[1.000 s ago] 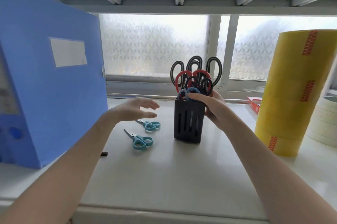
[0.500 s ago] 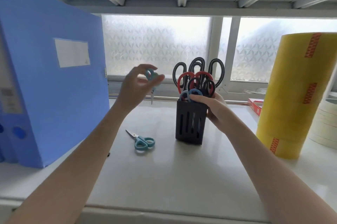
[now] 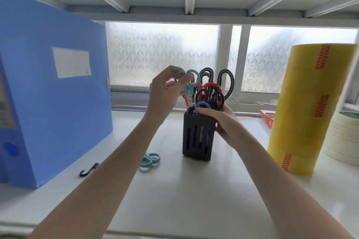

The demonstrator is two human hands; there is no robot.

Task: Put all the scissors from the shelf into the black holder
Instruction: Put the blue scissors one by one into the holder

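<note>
White shelf [image 3: 174,196] runs wide and flat under a low metal ceiling, with a frosted window [image 3: 163,54] at the back. On the left stands a big blue file box [image 3: 48,102]. On the right stands a tall yellow stack of tape rolls [image 3: 310,106], with paler tape rolls just beside it at the edge of the view.

Half a second ago the left hand [image 3: 165,93] was up in the air, well to the left of the black holder [image 3: 198,137]. Now it is right over the holder. It pinches a small blue pair of scissors [image 3: 189,87] by the loops, tip pointing down into the top, among the black and red handles already there. So this pair is almost in; I think it just needs to drop.

The right hand [image 3: 225,122] is wrapped around the holder's right side, thumb on the rim, keeping it from tipping.

One more blue pair [image 3: 150,161] lies flat on the shelf, near the holder's left side, partly hidden by the left arm. That looks like the last one to put away.

A little black hook [image 3: 88,169] lies near the file box. There is open room in front of the holder and to its left. The holder is crowded, so the tip could catch on other handles.
</note>
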